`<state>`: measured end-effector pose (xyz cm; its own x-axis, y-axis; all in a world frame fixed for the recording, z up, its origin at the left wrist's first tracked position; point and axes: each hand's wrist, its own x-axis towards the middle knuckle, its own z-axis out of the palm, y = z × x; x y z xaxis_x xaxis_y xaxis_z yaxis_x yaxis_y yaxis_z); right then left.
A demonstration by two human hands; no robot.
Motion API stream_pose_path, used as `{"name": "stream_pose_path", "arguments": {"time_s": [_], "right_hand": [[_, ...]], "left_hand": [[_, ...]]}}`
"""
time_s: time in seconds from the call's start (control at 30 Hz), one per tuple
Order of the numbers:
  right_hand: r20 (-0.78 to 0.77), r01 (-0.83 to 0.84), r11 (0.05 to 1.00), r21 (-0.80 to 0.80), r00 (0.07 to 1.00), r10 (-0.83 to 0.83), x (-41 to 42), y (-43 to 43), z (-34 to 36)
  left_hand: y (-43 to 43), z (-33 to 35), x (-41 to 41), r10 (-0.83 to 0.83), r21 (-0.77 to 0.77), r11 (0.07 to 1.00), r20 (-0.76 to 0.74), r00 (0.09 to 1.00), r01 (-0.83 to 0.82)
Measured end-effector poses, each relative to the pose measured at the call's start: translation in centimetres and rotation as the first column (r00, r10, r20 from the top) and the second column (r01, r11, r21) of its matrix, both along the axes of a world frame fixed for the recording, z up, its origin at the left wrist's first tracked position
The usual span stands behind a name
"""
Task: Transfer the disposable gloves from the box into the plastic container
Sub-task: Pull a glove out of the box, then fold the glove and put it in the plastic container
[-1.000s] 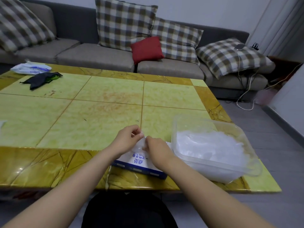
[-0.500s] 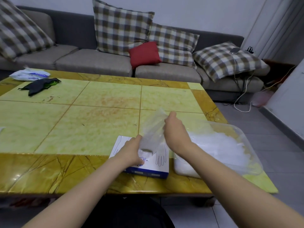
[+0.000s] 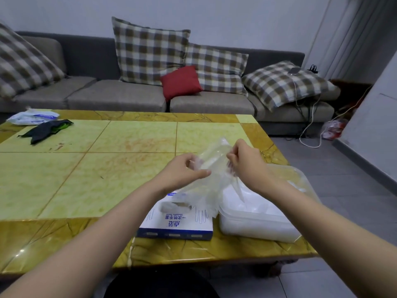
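A white and blue glove box (image 3: 178, 220) lies flat near the table's front edge, a bit of glove sticking out of its slot. Right beside it stands a clear plastic container (image 3: 266, 222) filled with white-looking gloves. Above the box, both hands hold a clear disposable glove (image 3: 211, 166) in the air. My left hand (image 3: 182, 171) pinches its left side and my right hand (image 3: 245, 162) pinches its right side. The glove's fingers hang down toward the box and the container's left rim.
The yellow-green tiled table (image 3: 86, 168) carries a dark cloth (image 3: 47, 130) and a white plastic packet (image 3: 32, 117) at the far left. A grey sofa (image 3: 129, 97) with checked and red cushions stands behind. Cables (image 3: 309, 125) trail on the floor at right.
The glove came out of the box and rose. My left hand left the box and took hold of the glove's left side, so both hands now hold it higher up.
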<state>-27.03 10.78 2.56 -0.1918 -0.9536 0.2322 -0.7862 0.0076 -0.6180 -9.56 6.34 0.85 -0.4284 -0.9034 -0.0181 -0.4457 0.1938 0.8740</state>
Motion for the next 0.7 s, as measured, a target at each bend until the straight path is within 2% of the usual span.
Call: {"name": "stream_pose_path", "arguments": {"time_s": [0.17, 0.37, 0.47, 0.53, 0.63, 0.7], "right_hand": [[-0.019, 0.009, 1.000, 0.025, 1.000, -0.008, -1.7, 0.8, -0.3], [-0.033, 0.092, 0.995, 0.026, 0.995, -0.092, -4.2, 0.8, -1.1], [-0.007, 0.157, 0.985, 0.066, 0.988, -0.157, -5.4, 0.9, -1.7], [-0.029, 0.195, 0.977, 0.088, 0.981, -0.193, -5.9, 1.2, -2.0], [-0.103, 0.206, 0.973, 0.102, 0.975, -0.195, -5.8, 1.5, -2.6], [-0.129, 0.208, 0.971, 0.116, 0.973, -0.193, -5.5, 1.6, -2.9]], "left_hand": [[-0.2, -0.1, -1.0, 0.029, -0.057, 0.998, -0.055, 0.998, -0.033], [-0.3, -0.4, -0.6, 0.043, -0.122, 0.992, 0.037, 0.998, -0.038], [-0.4, -1.2, 0.1, 0.093, -0.297, 0.955, 0.221, 0.971, -0.024], [-0.4, -2.8, 0.8, 0.059, -0.351, 0.931, 0.414, 0.909, 0.099], [0.3, -5.9, 1.7, -0.063, -0.229, 0.927, 0.686, 0.725, 0.297], [1.2, -6.7, 1.8, -0.153, -0.097, 0.935, 0.757, 0.635, 0.340]]}}
